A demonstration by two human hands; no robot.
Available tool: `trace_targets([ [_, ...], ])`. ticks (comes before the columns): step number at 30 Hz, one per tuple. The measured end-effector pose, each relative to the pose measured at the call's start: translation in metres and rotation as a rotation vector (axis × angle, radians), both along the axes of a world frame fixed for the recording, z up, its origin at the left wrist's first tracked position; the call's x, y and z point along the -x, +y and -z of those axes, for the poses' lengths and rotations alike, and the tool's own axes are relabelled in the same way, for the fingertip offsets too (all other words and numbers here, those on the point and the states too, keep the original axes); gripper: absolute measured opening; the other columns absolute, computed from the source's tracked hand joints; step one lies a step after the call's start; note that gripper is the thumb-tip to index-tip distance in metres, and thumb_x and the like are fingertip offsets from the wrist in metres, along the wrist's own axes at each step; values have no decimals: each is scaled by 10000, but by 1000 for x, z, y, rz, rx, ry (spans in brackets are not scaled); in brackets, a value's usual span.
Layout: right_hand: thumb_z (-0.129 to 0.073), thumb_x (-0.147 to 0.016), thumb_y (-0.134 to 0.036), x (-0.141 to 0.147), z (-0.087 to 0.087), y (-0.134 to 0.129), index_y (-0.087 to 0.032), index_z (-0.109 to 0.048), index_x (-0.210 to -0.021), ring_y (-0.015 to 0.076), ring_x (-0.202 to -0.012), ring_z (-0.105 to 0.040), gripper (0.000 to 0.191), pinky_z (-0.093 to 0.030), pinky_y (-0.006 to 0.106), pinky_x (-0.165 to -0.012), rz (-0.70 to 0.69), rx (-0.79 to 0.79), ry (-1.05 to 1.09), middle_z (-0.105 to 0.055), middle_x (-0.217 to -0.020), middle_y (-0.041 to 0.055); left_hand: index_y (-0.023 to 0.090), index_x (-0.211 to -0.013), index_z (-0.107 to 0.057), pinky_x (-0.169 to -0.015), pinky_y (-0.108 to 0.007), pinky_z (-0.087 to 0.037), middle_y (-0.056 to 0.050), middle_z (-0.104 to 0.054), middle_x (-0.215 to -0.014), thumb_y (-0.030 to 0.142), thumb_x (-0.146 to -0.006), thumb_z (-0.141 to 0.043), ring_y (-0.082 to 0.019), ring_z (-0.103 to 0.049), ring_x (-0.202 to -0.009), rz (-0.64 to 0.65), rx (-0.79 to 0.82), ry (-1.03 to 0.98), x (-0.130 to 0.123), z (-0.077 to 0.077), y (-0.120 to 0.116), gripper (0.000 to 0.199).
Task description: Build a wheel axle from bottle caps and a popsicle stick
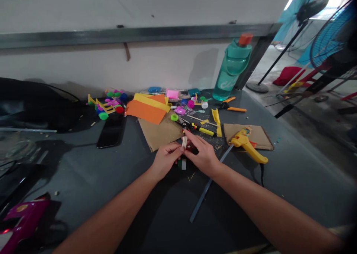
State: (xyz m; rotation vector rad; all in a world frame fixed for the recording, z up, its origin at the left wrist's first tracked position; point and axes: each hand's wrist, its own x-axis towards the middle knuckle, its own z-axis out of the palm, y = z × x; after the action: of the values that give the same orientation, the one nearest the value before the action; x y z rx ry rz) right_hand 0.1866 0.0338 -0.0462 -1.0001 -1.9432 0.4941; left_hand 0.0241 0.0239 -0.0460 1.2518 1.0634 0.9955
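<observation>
From out here I see my left hand [169,155] and right hand [203,154] pinching the short pale sticks [184,141] over the surface [125,179]. I judge them light, stiff, perhaps brittle; I'd grip their long sides, low down.

A hand can pass low over the surface [134,172] between the left hand [166,160] and the phone [111,130]. Ahead, cardboard [156,135] and pliers [204,129] crowd the way; rightward, the glue gun [247,146] and gray stick [205,194] obstruct.
</observation>
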Motion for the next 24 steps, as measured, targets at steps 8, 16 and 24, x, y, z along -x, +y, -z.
trace_targets([
  [8, -682, -765, -236, -4, -17, -8, -289, -166, -1481, 202, -935, -599, 884, -591, 328, -682, 8, 94, -13, -570, -1232, 98, 131, -827, -721, -428, -181, -335, -18, -592, -664, 507, -735, -667, -67, -419, -483, -108, 49, -138, 2, 2, 5, 391],
  [16, -554, -862, -235, -31, -98, -38, -246, -426, -1309, 192, -811, -628, 464, -541, 331, -668, 293, -220, 18, -634, -1027, 69, 112, -824, -723, -428, -192, -330, -31, -629, -693, 468, -727, -694, -48, -412, -445, -169, 58, -206, 3, 4, 7, 370],
  [24, -528, -833, -472, -129, -69, -20, 0, -573, -1094, 383, -967, -606, 540, -468, 456, -789, 793, 378, -1146, -614, -1007, 275, 105, -793, -704, -406, -190, -316, -15, -601, -668, 430, -683, -737, -39, -429, -429, -188, 86, -303, 5, 1, 11, 344],
])
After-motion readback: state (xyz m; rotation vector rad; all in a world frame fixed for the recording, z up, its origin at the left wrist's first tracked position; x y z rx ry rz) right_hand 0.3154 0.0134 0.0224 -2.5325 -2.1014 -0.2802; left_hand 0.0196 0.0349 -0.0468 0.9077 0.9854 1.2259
